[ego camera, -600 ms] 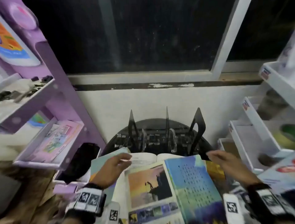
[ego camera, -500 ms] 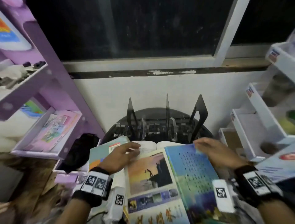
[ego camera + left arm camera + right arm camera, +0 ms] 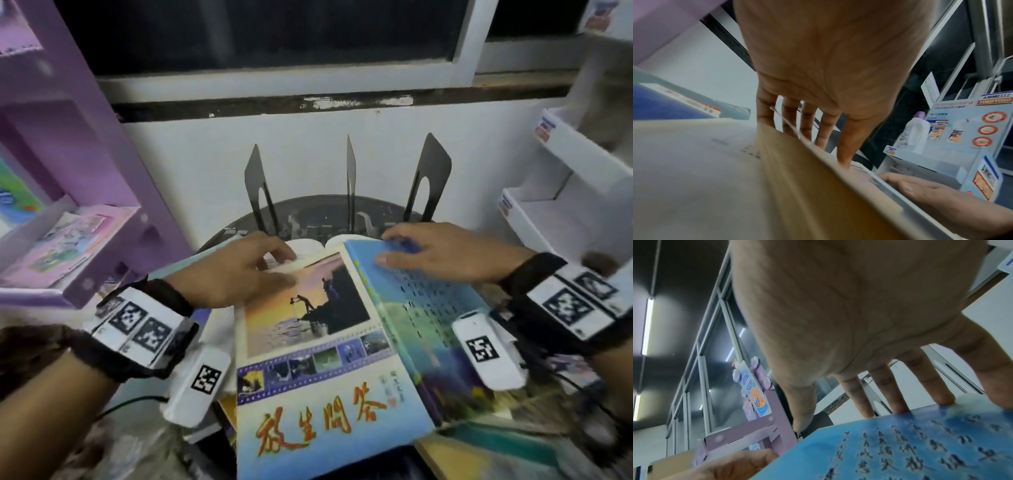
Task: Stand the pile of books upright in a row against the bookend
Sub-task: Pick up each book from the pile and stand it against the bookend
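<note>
A pile of books lies in front of the black bookend rack (image 3: pixel 428 178), whose three upright plates stand on a round dark table (image 3: pixel 318 209). On top lies a book (image 3: pixel 325 342) spread cover-up, sunset front cover on the left, blue back cover (image 3: pixel 900 451) on the right. White pages of another open book (image 3: pixel 308 245) show under its far edge. My left hand (image 3: pixel 281 263) grips the sunset cover's far left corner, thumb on top and fingers (image 3: pixel 807 123) past the edge. My right hand (image 3: pixel 394 246) lies flat on the blue cover with fingers (image 3: pixel 898 395) spread, tips at its far edge.
A purple shelf unit (image 3: pixel 85 171) stands close on the left with a pink booklet on it. White display shelves (image 3: pixel 565 164) stand on the right, with a white bottle (image 3: pixel 916 133). The wall and window sill run right behind the rack. More books (image 3: pixel 479 455) stick out under the pile.
My right hand has moved left from beside the pile onto the blue cover. My left hand has shifted right onto the sunset cover's far corner. The view has tilted down, closer to the books.
</note>
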